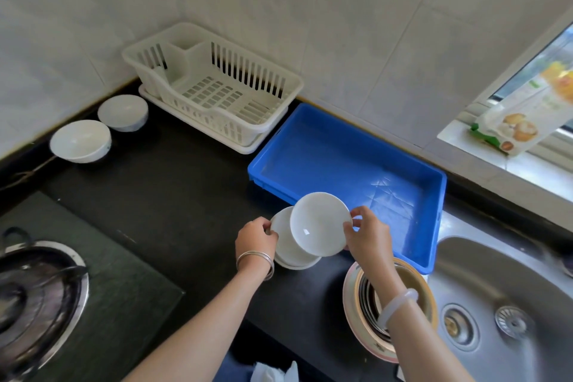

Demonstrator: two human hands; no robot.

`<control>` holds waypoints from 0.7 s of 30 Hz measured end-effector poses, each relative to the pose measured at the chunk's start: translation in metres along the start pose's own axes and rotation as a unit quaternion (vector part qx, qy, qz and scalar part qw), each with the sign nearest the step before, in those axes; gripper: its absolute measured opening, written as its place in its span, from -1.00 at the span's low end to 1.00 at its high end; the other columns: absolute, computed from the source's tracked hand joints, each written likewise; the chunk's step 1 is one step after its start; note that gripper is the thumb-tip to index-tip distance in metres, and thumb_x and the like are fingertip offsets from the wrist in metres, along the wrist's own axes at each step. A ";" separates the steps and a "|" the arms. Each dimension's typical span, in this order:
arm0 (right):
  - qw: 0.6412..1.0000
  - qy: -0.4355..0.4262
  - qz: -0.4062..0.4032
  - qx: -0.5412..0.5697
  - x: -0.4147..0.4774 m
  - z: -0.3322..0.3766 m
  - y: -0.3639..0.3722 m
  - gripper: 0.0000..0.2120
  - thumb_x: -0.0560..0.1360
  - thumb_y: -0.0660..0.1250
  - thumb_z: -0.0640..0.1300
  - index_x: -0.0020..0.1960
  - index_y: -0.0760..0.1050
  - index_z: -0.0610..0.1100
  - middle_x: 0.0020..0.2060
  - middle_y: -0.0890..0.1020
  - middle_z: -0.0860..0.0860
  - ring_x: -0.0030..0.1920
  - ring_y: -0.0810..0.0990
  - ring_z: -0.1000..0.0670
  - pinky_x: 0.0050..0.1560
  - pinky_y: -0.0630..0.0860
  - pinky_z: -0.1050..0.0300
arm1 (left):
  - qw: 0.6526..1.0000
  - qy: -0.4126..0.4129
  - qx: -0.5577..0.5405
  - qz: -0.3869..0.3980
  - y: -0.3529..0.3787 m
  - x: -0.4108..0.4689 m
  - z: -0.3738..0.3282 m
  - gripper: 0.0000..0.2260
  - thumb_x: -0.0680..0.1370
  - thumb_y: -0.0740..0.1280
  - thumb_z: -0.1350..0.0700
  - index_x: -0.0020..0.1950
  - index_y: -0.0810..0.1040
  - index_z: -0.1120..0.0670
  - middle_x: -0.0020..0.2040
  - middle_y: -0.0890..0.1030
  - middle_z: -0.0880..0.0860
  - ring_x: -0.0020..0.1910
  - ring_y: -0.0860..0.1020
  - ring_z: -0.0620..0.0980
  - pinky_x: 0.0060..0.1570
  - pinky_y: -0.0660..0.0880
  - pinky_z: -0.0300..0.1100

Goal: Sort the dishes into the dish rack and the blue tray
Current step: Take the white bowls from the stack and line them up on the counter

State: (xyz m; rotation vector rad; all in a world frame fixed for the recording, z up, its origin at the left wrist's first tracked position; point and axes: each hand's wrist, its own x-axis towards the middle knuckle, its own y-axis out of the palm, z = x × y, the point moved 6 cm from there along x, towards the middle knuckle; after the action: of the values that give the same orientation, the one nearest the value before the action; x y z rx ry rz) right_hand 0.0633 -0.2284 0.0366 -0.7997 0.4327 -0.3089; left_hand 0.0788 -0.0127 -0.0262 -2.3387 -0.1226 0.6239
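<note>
Tilting at lower centre was a glossy white saucer, right hand pinched its rim, left hand curled fingers round the stack beneath.

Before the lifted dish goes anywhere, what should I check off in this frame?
1. Grip: the right hand pinches the top dish at its rim: ok.
2. Support: the left hand holds the stack below: ok.
3. Separation: the top dish is tilted and its lower edge overlaps the stack: cannot tell.
4. Room in the blue tray, nothing in it: ok.
5. Room in the dish rack, no dishes seen in it: ok.
</note>
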 end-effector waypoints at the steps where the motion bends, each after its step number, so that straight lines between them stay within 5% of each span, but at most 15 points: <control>1: 1.000 0.004 0.002 0.009 0.000 -0.001 0.000 -0.87 0.52 0.25 -0.19 0.06 0.48 -0.07 -0.07 0.59 -0.05 -0.08 0.60 -0.14 -0.04 0.60 -0.16 | 1.000 -0.001 -0.006 -0.001 -0.001 0.000 -0.001 -0.86 0.49 0.31 0.16 0.02 0.56 0.06 -0.01 0.62 0.03 -0.09 0.57 0.00 -0.20 0.48 -0.19; 10: 0.999 -0.013 0.004 0.050 0.004 0.013 -0.007 -0.75 0.52 0.27 -0.19 0.18 0.53 -0.09 -0.02 0.67 -0.09 -0.04 0.63 -0.11 -0.04 0.62 -0.12 | 0.996 -0.013 -0.082 0.030 -0.016 0.011 -0.006 -0.87 0.47 0.34 0.19 0.00 0.58 0.09 -0.06 0.64 0.04 -0.08 0.61 0.03 -0.03 0.59 -0.03; 16: 0.990 -0.041 0.015 0.134 0.014 0.051 -0.008 -0.78 0.49 0.28 -0.24 0.12 0.54 -0.09 -0.09 0.66 -0.06 -0.21 0.67 -0.03 -0.36 0.64 0.16 | 0.969 -0.048 -0.241 0.025 -0.055 0.029 0.000 -0.89 0.46 0.37 0.24 -0.10 0.56 0.04 -0.21 0.57 -0.05 -0.23 0.58 -0.10 -0.42 0.50 -0.31; 21: 0.983 -0.064 0.053 0.165 0.024 0.091 0.013 -0.80 0.48 0.26 -0.29 0.01 0.50 -0.04 -0.13 0.65 -0.06 -0.24 0.68 -0.08 -0.49 0.54 0.29 | 0.948 -0.077 -0.308 -0.021 -0.102 0.050 0.022 -0.85 0.44 0.36 0.30 -0.13 0.56 0.05 -0.17 0.61 0.02 -0.15 0.61 0.01 -0.37 0.55 -0.23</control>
State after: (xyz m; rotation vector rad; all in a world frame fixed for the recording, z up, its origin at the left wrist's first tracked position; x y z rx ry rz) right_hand 0.1301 -0.1737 0.0775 -0.4668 0.2922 -0.2206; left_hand 0.1207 0.0900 0.0066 -2.8679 -0.5000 0.8371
